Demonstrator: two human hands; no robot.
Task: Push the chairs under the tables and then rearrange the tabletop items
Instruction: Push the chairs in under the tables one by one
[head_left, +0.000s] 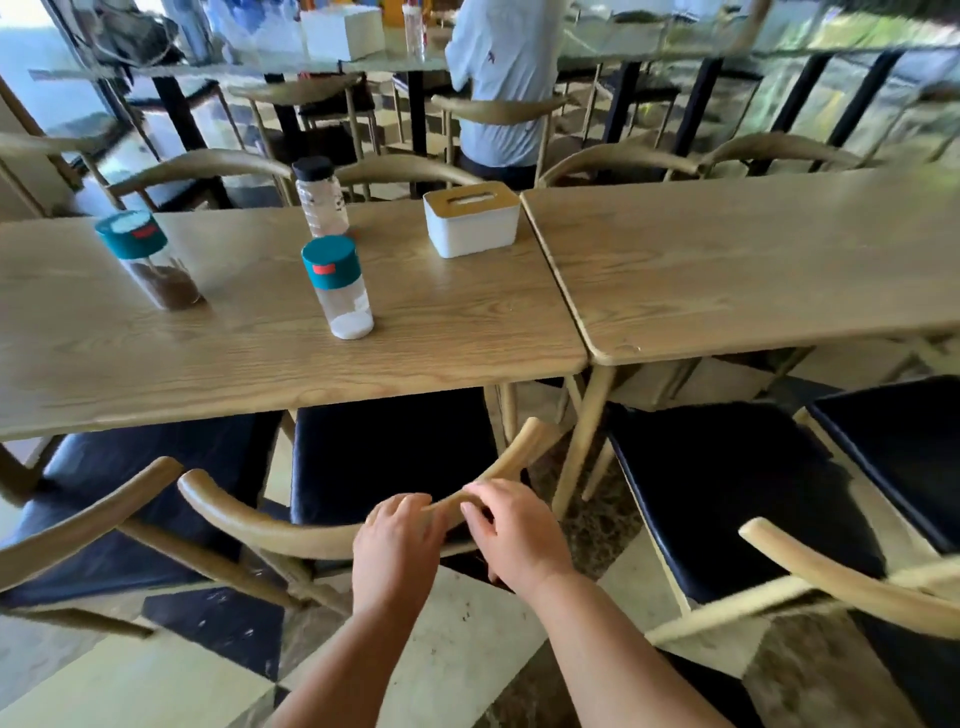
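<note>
My left hand (397, 545) and my right hand (511, 530) both grip the curved wooden backrest of the chair (270, 525) in front of me. Its dark seat sits partly under the left wooden table (441, 353). On that table stand a teal-capped jar of brown powder (148, 260), a teal-capped jar of white powder (337, 286), a clear black-capped bottle (319, 197) and a white tissue box with a wooden lid (471, 218).
A second table (753, 270) adjoins on the right, with two dark-seated chairs (727, 499) pulled out before it. Another chair (93, 509) stands at my left. More chairs line the far side, and a person (501, 83) stands beyond them.
</note>
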